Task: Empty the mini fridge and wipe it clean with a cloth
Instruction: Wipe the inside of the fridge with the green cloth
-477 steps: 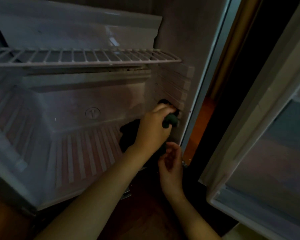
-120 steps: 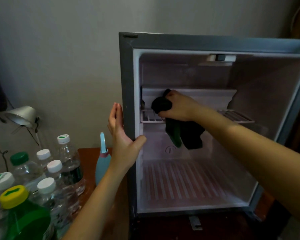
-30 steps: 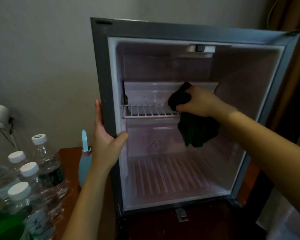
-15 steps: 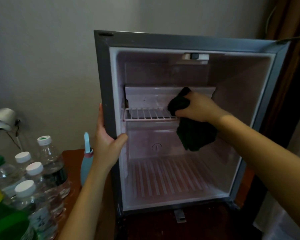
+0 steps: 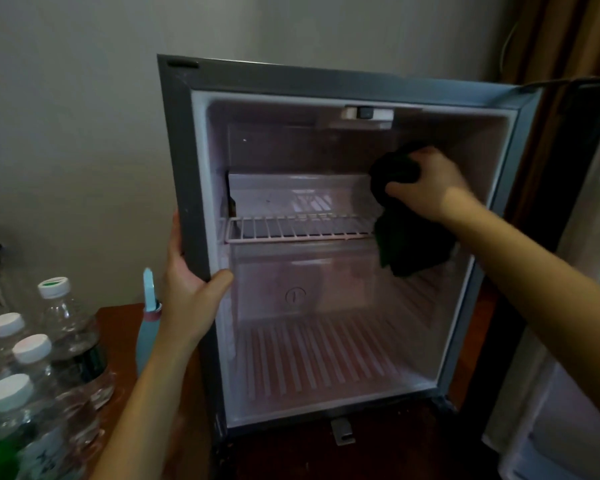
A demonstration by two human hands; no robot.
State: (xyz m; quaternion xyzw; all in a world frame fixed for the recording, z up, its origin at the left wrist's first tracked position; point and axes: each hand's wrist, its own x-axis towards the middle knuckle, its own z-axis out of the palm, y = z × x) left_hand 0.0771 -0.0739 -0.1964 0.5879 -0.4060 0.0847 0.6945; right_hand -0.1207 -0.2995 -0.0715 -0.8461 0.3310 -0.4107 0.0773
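Head view: the mini fridge stands open, a wire shelf across its middle. The right hand curls its fingers round a bunched dark cloth and presses it high against the inner right side, and the cloth's loose end hides the shelf's right end. The left hand grips the fridge's left front edge, thumb inside. Capped water bottles and a blue spray bottle stand on the counter left of the fridge. The open door stands at right.

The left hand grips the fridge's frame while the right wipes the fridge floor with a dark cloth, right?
Not the floor: the head view shows the right hand holding the dark cloth high up, above the wire shelf. The left hand does grip the frame.
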